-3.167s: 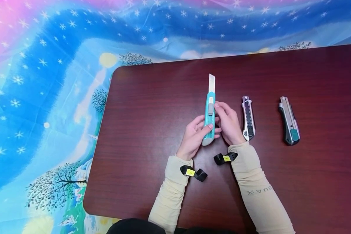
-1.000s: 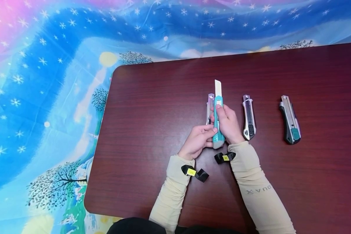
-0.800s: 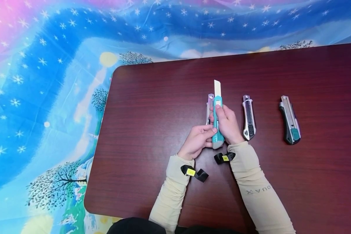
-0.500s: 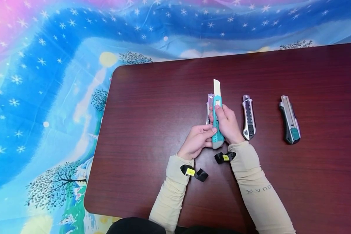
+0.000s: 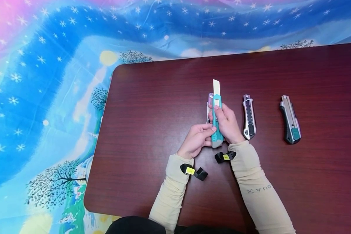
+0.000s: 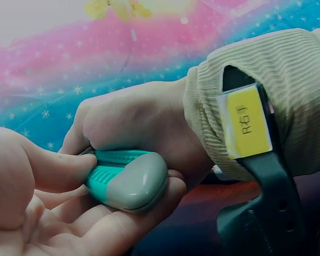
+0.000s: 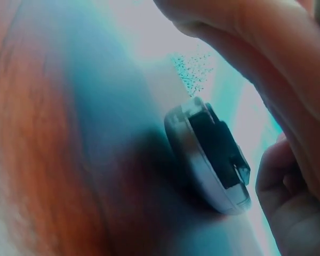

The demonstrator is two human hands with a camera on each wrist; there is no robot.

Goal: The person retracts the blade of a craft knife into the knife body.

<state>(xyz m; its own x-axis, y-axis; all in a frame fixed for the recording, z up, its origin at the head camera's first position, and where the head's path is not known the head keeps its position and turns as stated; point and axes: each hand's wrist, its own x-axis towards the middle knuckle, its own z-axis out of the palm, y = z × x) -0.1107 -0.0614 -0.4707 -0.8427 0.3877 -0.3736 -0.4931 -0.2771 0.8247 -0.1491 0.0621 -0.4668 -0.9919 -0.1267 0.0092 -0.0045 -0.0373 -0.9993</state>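
Note:
Both hands hold a teal box cutter (image 5: 217, 130) above the table, its pale blade (image 5: 216, 87) extended and pointing away from me. The left hand (image 5: 195, 139) pinches the lower body between thumb and fingers; in the left wrist view the grey end cap (image 6: 141, 184) lies over its fingers. The right hand (image 5: 229, 125) grips the upper body with its thumb on the front, just below a whitish patch, covering the slider area. Partly hidden behind lies a second box cutter (image 5: 209, 107), purplish at its tip. In the right wrist view, a blurred silver-and-black cutter (image 7: 210, 157) lies on the table.
To the right on the dark red table (image 5: 152, 97) lie a silver-and-black box cutter (image 5: 249, 117), close to the right hand, and a silver, black and green one (image 5: 290, 120) farther off. A patterned cloth (image 5: 61, 81) hangs beyond the table's left and back edges.
Since the oldest frame, the teal cutter has shifted right, uncovering the cutter behind it. The right thumb has moved from its side onto its front. Over the last second almost nothing moves.

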